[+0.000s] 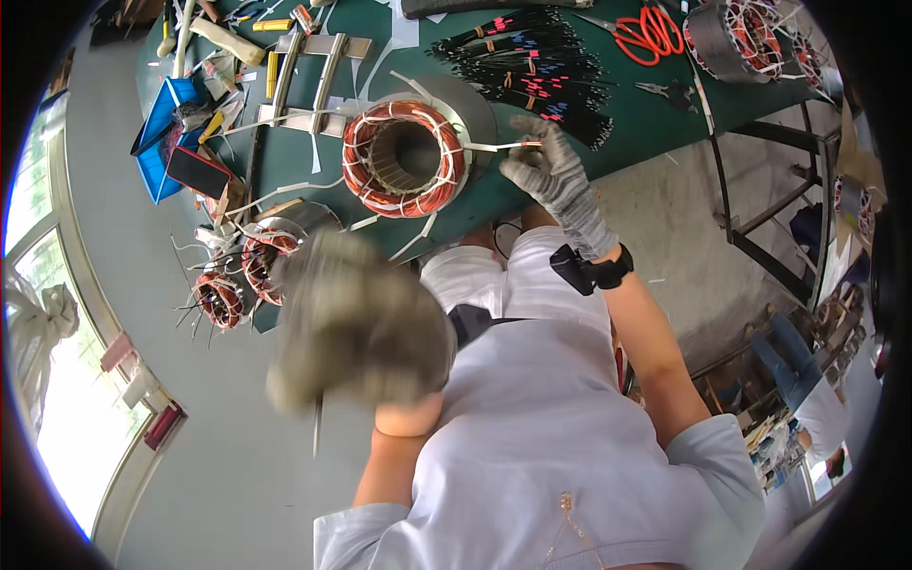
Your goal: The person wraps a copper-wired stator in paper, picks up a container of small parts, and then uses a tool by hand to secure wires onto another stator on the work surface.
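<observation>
A stator (pixel 404 161) with copper-red windings laced in white cord lies on the green table, its round bore facing me. White sleeved leads stick out around it. My right hand (pixel 556 176), in a grey knitted glove, is at the stator's right side, its fingers closed around a white sleeved lead (pixel 489 147) with an orange end. My left hand (pixel 361 323), also gloved, is raised close to the camera and blurred by motion. It looks closed, and a thin rod (pixel 316 432) pokes out below it; its fingers are not clear.
Two smaller wound stators (pixel 220 299) (pixel 266 256) sit at the table's left edge. A blue tray (pixel 157 142), a phone (pixel 198 173) and a metal frame (pixel 328 81) lie left. Bundled black leads (pixel 541 76), orange-handled scissors (pixel 649 36), pliers (pixel 670 92) and another stator (pixel 727 43) lie right.
</observation>
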### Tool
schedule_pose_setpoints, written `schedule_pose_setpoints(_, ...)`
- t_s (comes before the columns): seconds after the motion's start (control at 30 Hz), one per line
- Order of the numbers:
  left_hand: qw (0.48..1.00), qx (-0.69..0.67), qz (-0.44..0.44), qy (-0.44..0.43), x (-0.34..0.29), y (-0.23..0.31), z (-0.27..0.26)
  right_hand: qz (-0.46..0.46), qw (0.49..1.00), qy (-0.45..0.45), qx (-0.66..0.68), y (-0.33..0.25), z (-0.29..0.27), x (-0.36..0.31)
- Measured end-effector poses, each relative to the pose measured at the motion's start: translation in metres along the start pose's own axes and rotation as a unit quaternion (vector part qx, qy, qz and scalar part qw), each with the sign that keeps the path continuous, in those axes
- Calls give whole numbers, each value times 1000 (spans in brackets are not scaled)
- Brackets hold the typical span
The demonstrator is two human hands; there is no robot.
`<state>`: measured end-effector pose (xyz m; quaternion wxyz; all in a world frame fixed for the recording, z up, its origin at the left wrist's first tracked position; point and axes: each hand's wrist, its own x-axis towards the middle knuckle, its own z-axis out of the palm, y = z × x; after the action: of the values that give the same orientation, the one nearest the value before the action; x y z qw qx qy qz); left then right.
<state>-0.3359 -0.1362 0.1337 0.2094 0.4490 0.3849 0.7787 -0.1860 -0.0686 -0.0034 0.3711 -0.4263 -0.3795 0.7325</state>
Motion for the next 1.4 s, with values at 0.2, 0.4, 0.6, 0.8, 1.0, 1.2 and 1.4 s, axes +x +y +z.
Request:
schedule_pose_setpoints(0.2,946,321,-24,-43,7,-88,-8,6,1000,20,11,-20,-8,-5)
schedule_pose_setpoints(0.4,825,484,-89,-279,-9,-109,-2,-148,962,13,-230,-33,-3,-1)
schedule_pose_setpoints(0.6,818,462,-71,-334,-4,-108,-1,-383,817,-54,-427,-65,1,27)
schedule_pose_setpoints(0.8,834,417,-94,-349,-3,-109,-4,-102,937,-125,-310,-69,-8,34)
schedule_pose_setpoints(1.0,828,416,-126,-353,-4,-108,0,-194,882,-157,-400,-74,-13,38)
schedule_pose_setpoints(1.2,806,427,-111,-395,-1,-106,-2,-181,875,-209,-397,-74,-18,38)
schedule_pose_setpoints(1.4,811,404,-145,-397,-1,-107,-4,-110,910,-207,-341,-72,-22,39)
